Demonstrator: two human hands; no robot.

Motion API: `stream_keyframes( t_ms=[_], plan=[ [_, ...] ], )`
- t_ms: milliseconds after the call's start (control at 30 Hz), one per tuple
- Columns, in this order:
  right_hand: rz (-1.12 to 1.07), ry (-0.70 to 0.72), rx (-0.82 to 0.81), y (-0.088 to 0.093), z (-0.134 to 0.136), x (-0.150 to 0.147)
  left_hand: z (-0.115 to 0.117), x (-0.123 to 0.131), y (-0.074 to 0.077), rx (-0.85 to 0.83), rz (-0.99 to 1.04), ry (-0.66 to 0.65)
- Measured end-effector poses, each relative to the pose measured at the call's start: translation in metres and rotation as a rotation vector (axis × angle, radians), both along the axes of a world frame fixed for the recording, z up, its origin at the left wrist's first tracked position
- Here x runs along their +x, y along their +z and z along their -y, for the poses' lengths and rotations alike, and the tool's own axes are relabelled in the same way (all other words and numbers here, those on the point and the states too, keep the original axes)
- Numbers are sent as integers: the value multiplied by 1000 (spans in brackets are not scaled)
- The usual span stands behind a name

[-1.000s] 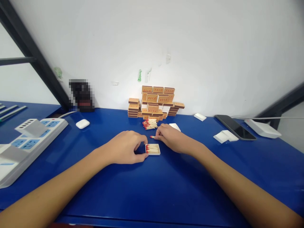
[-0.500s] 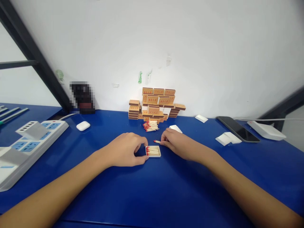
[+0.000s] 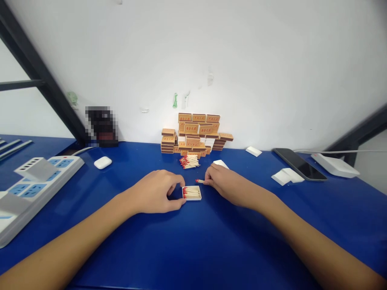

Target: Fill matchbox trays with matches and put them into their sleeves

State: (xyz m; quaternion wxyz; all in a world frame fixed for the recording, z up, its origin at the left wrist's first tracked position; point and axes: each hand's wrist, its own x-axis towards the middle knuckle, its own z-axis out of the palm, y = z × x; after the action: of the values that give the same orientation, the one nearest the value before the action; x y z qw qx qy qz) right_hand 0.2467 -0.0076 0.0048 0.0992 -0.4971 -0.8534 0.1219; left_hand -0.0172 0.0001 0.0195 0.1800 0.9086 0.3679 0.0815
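A small white matchbox tray (image 3: 192, 193) filled with red-tipped matches lies on the blue table (image 3: 193, 241). My left hand (image 3: 157, 192) grips the tray's left end between thumb and fingers. My right hand (image 3: 223, 183) is just right of the tray, pinching a single match (image 3: 199, 181) whose red tip points left, a little above the tray's far right corner. A loose heap of matches (image 3: 189, 161) lies behind the tray. A stack of tan matchboxes (image 3: 195, 133) stands against the wall.
A white power strip (image 3: 33, 181) and an earbud case (image 3: 102, 162) sit at the left. White box sleeves (image 3: 286, 176) (image 3: 254, 151) (image 3: 220, 163), a dark phone (image 3: 299, 163) and a white device (image 3: 335, 165) lie to the right. Black frame bars rise at both sides.
My right hand drew the single match from beside the heap towards the tray's far edge. My left hand stayed on the tray. The camera shifted slightly.
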Motion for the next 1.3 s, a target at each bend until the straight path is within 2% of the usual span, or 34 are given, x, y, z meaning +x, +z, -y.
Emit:
stream_keyframes(
  t_ms=[200, 433, 733, 967, 1167, 1300],
  plan=[
    [-95, -12, -33, 8, 3, 1, 0, 0, -2, 0, 16, -8],
    [-134, 82, -86, 22, 16, -10, 1, 0, -1, 3, 15, -2],
    [37, 133, 126, 3, 23, -29, 0, 0, -2, 5, 4, -4],
    [15, 102, 163, 1, 24, -33, 0, -1, -3, 19, 13, -7],
    [-105, 92, 230, -1, 12, -21, 1, 0, -2, 17, 14, -14],
    [-147, 61, 191, -10, -7, -6, 1, 1, -2, 14, 12, -20]
  ],
)
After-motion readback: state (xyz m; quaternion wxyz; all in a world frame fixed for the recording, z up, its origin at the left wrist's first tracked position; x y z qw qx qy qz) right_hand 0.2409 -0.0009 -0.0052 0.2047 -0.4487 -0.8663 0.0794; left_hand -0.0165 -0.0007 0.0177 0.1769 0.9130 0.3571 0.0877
